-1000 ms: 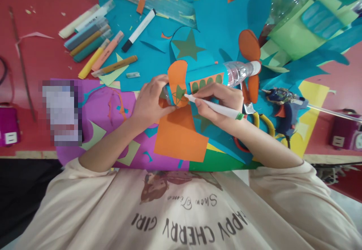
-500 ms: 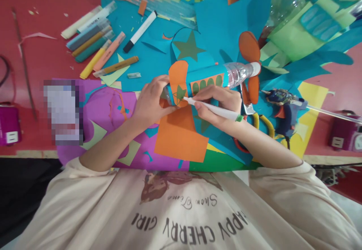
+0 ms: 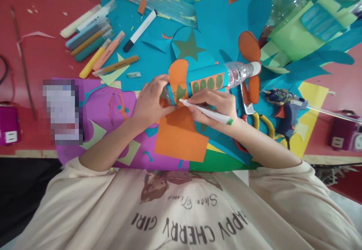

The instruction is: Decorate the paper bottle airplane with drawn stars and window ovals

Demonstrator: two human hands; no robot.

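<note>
A plastic bottle (image 3: 239,73) wrapped in blue paper lies sideways, its white cap to the right. Around its left end is an orange paper piece (image 3: 178,72) bearing a green star (image 3: 180,91) with dark outlines. My left hand (image 3: 151,101) grips the bottle's left end, thumb below and fingers above. In my right hand (image 3: 216,105) is a white marker (image 3: 209,113) with a green end; its tip touches or nearly touches the green star. Green ovals on an orange strip (image 3: 207,84) show just above my right hand.
Several markers (image 3: 93,39) lie at the upper left. Scissors (image 3: 249,108) and a glue gun (image 3: 290,112) are right of my right hand. A blurred phone-like object (image 3: 63,112) rests at the left. Orange paper (image 3: 181,137) lies in front of the bottle; cut scraps surround it.
My right hand and the marker have shifted slightly left and down, so the tip is now lower on the green star. The left hand and bottle stay nearly still.
</note>
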